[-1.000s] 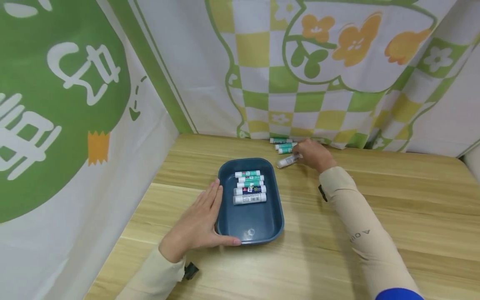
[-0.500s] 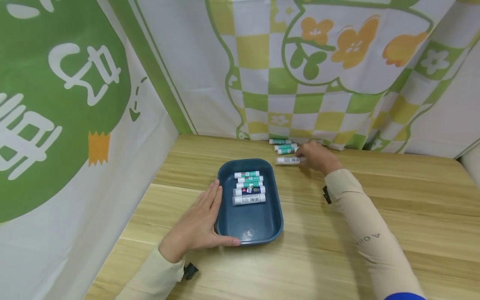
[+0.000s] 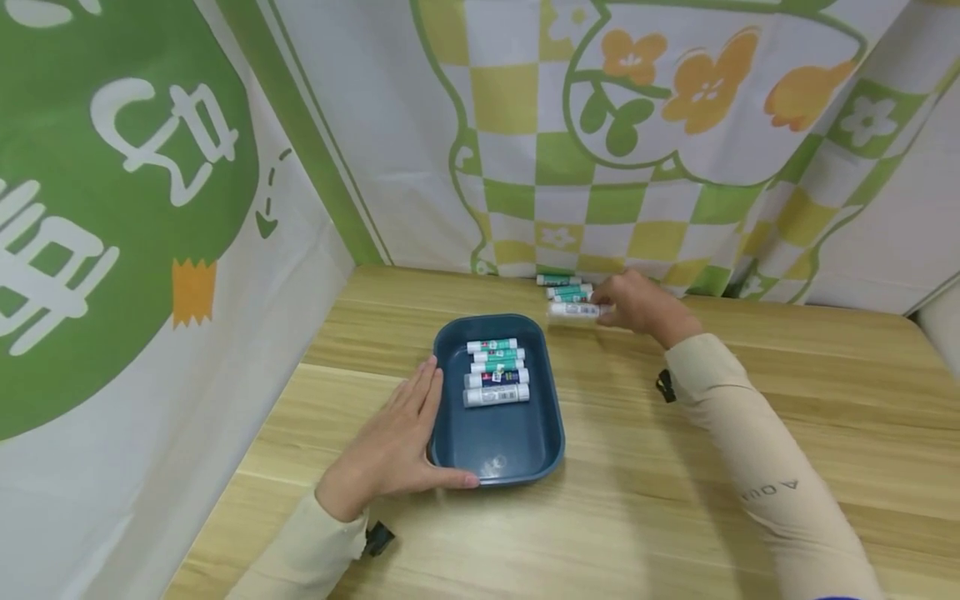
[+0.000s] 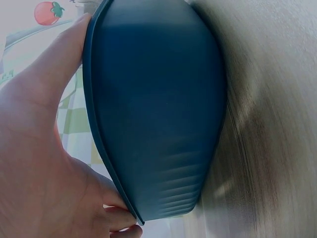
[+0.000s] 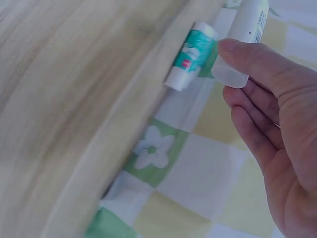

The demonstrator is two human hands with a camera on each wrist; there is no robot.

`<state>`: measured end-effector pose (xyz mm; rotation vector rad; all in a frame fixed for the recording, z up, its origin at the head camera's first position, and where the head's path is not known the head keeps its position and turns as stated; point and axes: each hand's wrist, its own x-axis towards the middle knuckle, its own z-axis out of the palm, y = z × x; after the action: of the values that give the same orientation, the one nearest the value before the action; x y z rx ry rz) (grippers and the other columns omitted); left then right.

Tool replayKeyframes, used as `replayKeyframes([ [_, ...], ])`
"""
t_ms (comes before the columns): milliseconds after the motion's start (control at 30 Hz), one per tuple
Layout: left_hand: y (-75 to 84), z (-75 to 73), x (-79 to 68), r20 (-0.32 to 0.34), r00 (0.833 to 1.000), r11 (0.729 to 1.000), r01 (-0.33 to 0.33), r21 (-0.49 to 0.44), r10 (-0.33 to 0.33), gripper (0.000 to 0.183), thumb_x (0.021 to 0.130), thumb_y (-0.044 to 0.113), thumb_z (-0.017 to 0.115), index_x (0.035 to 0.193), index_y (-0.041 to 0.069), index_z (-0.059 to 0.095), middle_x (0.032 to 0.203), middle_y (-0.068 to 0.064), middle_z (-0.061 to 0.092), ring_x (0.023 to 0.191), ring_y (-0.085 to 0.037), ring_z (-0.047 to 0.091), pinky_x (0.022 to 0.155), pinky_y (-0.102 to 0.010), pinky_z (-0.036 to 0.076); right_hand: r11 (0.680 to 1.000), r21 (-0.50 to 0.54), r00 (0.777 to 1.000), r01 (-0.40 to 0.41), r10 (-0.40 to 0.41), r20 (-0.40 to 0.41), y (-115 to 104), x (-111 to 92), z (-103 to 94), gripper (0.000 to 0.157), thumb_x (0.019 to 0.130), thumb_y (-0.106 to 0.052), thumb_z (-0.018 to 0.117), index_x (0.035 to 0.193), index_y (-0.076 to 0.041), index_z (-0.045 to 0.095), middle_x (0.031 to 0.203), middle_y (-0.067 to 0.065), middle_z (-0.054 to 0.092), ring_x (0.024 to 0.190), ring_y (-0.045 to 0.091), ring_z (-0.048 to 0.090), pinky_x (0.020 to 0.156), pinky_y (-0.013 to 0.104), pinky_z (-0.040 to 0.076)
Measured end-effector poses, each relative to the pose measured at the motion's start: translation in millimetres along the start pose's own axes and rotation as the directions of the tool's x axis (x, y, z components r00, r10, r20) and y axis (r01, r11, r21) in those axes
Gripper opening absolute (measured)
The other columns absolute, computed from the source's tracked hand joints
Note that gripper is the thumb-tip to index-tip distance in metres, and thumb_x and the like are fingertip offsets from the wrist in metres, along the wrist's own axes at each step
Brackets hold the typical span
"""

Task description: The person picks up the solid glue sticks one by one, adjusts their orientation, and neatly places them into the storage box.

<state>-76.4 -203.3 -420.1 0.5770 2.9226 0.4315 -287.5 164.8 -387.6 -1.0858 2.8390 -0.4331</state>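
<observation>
In the head view, my right hand (image 3: 633, 304) pinches a white glue stick (image 3: 576, 310) between thumb and fingers near the back of the table. In the right wrist view, this glue stick (image 5: 250, 29) shows its clear end cap beside my thumb. Several teal glue sticks (image 3: 566, 292) lie just behind it. My left hand (image 3: 393, 437) rests on the left side of a dark blue tray (image 3: 555, 417), fingers straight along the rim and thumb at the near corner. Inside the tray is a row of teal glue sticks (image 3: 498, 355), a navy one (image 3: 497, 379) and a white one (image 3: 497, 396).
The wooden table (image 3: 675, 467) extends to the right of the tray. A checked, flowered cloth (image 3: 622, 192) hangs along the back edge. On the left hangs another cloth (image 3: 300, 250) with a green printed panel.
The white glue stick, slanted a second ago, now lies level in my right hand and has come up off the table. My left hand stays at the tray.
</observation>
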Motion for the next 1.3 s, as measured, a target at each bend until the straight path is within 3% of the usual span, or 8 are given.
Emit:
replayKeyframes([
  [267,-1.1,-2.1,-0.9,0.008,1.000,1.000,0.006,-0.008,-0.006,0.146,0.072,0.090,0.068,0.168,-0.003,0.008,0.178,-0.020,-0.003,0.167,-0.035,0.004,0.134,-0.055,0.019,0.998,-0.017,0.998,0.063,-0.064,-0.025,-20,-5,-18.2,0.019,0.091,-0.005,0.082,0.109,-0.001,0.080,0.107,0.017,0.080,0.099,0.032,0.078,0.086,0.047,0.066],
  [600,-1.7,-0.8,-0.3,0.004,1.000,1.000,0.002,-0.003,-0.002,0.147,0.072,0.091,0.067,0.168,-0.003,0.009,0.178,-0.020,-0.002,0.167,-0.036,0.004,0.134,-0.055,0.019,0.991,-0.050,0.992,0.122,-0.122,-0.007,-62,-16,-31.0,0.022,0.090,-0.008,0.083,0.111,-0.003,0.081,0.107,0.011,0.081,0.097,0.025,0.078,0.084,0.042,0.066],
  [867,-0.4,0.2,0.6,0.009,1.000,1.000,0.003,-0.007,-0.003,0.146,0.072,0.091,0.067,0.168,-0.003,0.009,0.178,-0.020,-0.003,0.167,-0.035,0.004,0.134,-0.055,0.018,0.958,-0.057,0.960,0.279,-0.280,-0.010,-91,-21,-24.6,0.011,0.088,-0.005,0.084,0.099,-0.005,0.081,0.094,0.005,0.079,0.086,0.021,0.072,0.078,0.040,0.062],
  [1200,-0.3,-0.5,1.5,0.017,1.000,1.000,0.004,-0.006,-0.004,0.145,0.073,0.091,0.067,0.168,-0.002,0.009,0.178,-0.019,-0.003,0.167,-0.035,0.005,0.135,-0.055,0.019,0.937,-0.092,0.942,0.337,-0.335,0.036,-121,-23,-2.7,0.016,0.091,-0.013,0.084,0.105,-0.007,0.081,0.102,0.003,0.081,0.093,0.016,0.073,0.082,0.034,0.063],
  [1300,-0.4,-0.5,0.9,0.017,1.000,1.000,0.003,-0.007,-0.003,0.145,0.073,0.091,0.067,0.168,-0.002,0.009,0.178,-0.019,-0.003,0.167,-0.035,0.005,0.135,-0.055,0.019,0.933,-0.084,0.936,0.351,-0.348,0.044,-127,-22,8.0,0.014,0.091,-0.011,0.083,0.103,-0.006,0.081,0.099,0.003,0.080,0.088,0.015,0.072,0.078,0.032,0.062],
])
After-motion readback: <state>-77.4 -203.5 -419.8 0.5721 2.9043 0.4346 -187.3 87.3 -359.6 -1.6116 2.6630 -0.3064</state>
